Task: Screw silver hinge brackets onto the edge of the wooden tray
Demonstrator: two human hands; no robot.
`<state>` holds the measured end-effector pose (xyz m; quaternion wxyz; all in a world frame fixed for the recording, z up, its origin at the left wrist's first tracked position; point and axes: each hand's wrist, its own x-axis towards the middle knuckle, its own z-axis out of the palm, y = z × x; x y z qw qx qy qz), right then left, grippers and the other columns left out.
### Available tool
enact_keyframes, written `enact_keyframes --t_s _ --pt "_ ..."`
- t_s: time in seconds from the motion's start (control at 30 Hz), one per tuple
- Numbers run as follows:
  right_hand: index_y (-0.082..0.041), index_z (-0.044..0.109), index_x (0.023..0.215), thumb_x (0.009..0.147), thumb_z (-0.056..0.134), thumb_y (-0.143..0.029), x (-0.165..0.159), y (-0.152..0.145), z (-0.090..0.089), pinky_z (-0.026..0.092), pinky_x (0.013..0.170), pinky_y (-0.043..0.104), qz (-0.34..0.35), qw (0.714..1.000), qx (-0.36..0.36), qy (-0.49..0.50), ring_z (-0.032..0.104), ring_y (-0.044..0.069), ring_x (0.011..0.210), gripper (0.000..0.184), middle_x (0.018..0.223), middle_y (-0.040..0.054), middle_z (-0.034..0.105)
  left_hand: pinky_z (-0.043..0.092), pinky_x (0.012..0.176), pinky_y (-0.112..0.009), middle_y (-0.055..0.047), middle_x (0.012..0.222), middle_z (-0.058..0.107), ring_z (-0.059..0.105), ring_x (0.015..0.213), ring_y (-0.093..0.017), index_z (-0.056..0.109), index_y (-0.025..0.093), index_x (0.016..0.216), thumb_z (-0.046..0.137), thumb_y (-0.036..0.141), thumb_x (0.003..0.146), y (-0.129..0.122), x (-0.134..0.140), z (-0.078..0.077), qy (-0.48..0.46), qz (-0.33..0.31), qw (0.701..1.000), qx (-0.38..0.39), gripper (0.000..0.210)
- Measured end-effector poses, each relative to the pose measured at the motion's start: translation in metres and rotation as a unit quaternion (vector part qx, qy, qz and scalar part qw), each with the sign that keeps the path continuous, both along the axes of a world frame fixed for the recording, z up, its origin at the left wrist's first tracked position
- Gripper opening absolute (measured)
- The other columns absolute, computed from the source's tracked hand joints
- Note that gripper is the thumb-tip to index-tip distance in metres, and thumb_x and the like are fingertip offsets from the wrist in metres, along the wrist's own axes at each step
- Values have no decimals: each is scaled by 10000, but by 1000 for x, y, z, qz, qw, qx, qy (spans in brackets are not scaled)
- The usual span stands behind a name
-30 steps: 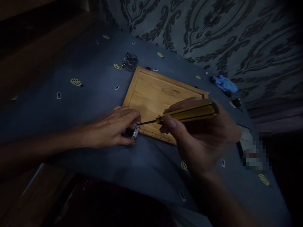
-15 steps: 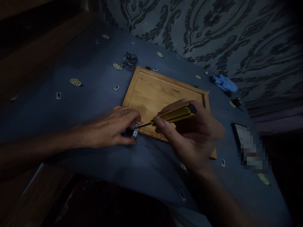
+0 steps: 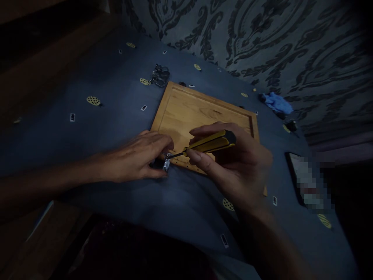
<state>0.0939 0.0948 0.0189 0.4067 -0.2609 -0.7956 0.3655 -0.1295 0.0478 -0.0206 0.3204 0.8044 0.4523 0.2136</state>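
A framed wooden cabinet door (image 3: 186, 112) lies flat on a dark blue patterned cloth. At its near left corner, my left hand (image 3: 136, 155) has thumb and fingers closed around a small metal hinge (image 3: 166, 164), which is partly hidden by them. My right hand (image 3: 241, 167) grips a yellow and black screwdriver (image 3: 210, 144) by its handle, above the door's near edge. The shaft slants down to the left, its tip at the hinge. A row of small dark holes runs along the door's near edge.
Several metal hinges (image 3: 159, 74) lie in a pile beyond the door's far left corner. A phone (image 3: 304, 181) rests on the right, with a blue crumpled cloth or glove (image 3: 276, 103) farther back by the wallpapered wall (image 3: 262, 42). A dark wooden shelf edge stands at the left.
My right hand and the screwdriver handle have shifted slightly left and down, with the fingers loosened a little from the handle. My left hand and the hinge stay in place.
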Motion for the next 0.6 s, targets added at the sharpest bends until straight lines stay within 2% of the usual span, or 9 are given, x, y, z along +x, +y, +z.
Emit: enact_keyframes --t_s 0.1,0.17,0.3,0.4,0.6 --pt "-286 817 1020 908 874 -299 7 7 9 608 713 297 88 995 -22 -33 737 176 866 126 939 0 792 409 986 -387 -23 1092 650 599 996 -227 517 223 1074 758 326 936 0 0 -3 -3 -4 1000 4 296" --pt "-282 831 1016 924 857 -297 9 10 12 603 723 307 107 993 -26 -47 726 177 850 96 915 4 777 405 975 -380 -17 1080 645 595 983 -222 516 224 1078 760 336 938 0 -1 -4 -5 -4 1000 8 303" --pt "-268 820 942 905 873 -300 8 7 9 576 679 311 54 998 -15 -41 710 183 824 73 884 8 754 406 959 -368 -16 1069 643 587 978 -221 523 220 1073 760 332 945 -1 0 -4 2 -1 1000 15 292" --pt "-263 773 854 881 895 -332 3 3 2 558 652 320 14 1000 -2 -27 691 190 787 142 804 -2 709 422 956 -374 -15 1049 646 585 962 -227 521 223 1066 772 345 937 -1 0 -2 7 0 1000 12 307" --pt "-278 698 799 854 921 -323 -6 -1 -9 517 588 346 -8 1000 24 14 654 193 700 234 732 -18 661 442 989 -389 -16 1063 654 597 965 -224 508 229 1069 770 355 937 -1 -1 -3 7 0 1000 18 320"
